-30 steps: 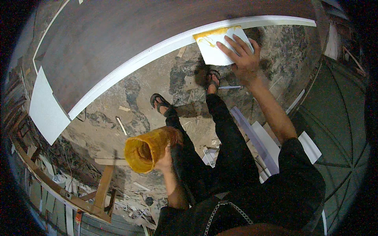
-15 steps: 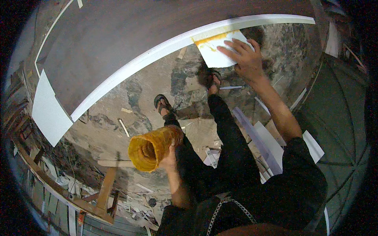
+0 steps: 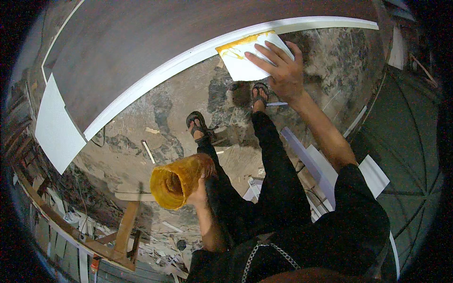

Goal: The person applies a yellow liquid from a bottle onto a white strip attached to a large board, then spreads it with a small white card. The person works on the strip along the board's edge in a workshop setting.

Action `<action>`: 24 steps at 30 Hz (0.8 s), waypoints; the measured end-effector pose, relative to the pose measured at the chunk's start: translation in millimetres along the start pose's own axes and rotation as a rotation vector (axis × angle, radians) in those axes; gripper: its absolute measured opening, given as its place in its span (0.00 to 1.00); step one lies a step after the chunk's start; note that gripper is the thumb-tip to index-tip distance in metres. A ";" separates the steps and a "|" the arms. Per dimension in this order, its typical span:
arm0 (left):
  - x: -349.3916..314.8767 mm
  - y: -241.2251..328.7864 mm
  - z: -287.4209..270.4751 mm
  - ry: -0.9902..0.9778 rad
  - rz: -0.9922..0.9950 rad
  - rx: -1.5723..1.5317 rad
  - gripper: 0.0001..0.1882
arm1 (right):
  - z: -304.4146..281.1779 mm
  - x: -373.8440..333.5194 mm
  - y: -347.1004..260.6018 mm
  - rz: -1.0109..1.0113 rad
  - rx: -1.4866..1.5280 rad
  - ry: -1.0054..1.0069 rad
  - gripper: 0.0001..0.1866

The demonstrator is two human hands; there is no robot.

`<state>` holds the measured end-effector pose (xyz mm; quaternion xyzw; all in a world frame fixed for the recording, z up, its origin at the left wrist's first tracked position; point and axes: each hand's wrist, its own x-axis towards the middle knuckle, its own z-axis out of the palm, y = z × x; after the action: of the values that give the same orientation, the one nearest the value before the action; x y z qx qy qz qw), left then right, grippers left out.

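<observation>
My left hand point(image 3: 200, 187) is wrapped round a yellow glue-smeared container point(image 3: 163, 185), tipped so its open mouth faces left. Inside are dried-looking amber layers; whether liquid is in it I cannot tell. At the far side, my right hand point(image 3: 283, 70) grips a white flat sheet point(image 3: 243, 66) by its right part, thumb hidden beneath. Yellow glue coats the sheet's far edge, with streaks running toward the fingers. That edge rests against the long white strip point(image 3: 188, 59) edging the dark brown board point(image 3: 141, 52).
Another white panel point(image 3: 60, 125) sticks out at the board's left corner. Offcuts lie on the stained floor, including a long pale purple strip point(image 3: 309, 165) right of my legs. A wooden frame point(image 3: 126, 231) and scrap pile point(image 3: 165, 254) are at the lower left. Dark sheeting point(image 3: 401, 132) spreads at right.
My right hand and the glue-edged sheet have slid left along the white strip. The container in my left hand has shifted slightly left and down.
</observation>
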<state>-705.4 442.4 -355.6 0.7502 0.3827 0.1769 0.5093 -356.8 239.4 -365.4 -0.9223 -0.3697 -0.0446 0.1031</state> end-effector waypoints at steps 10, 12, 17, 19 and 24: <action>10.2 55.6 3.3 0.146 -0.559 -0.026 0.45 | 25.7 2.1 -9.9 -0.028 -0.129 0.032 0.27; 9.8 53.8 3.2 0.174 -0.529 -0.041 0.48 | 27.4 3.7 -12.3 -0.034 -0.141 0.048 0.23; 7.9 43.4 5.3 0.233 -0.423 -0.068 0.55 | 22.4 -7.1 -24.1 -0.001 -0.087 -0.024 0.29; 6.7 41.8 2.4 0.238 -0.402 -0.046 0.53 | 19.7 -4.9 -25.1 -0.013 -0.044 0.018 0.26; 2.9 31.8 -2.7 0.208 -0.438 -0.153 0.49 | 8.0 6.6 -26.0 0.036 -0.058 0.017 0.31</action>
<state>-692.8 440.4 -326.3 0.5865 0.5718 0.1672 0.5488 -370.0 264.0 -368.0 -0.9309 -0.3509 -0.0614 0.0803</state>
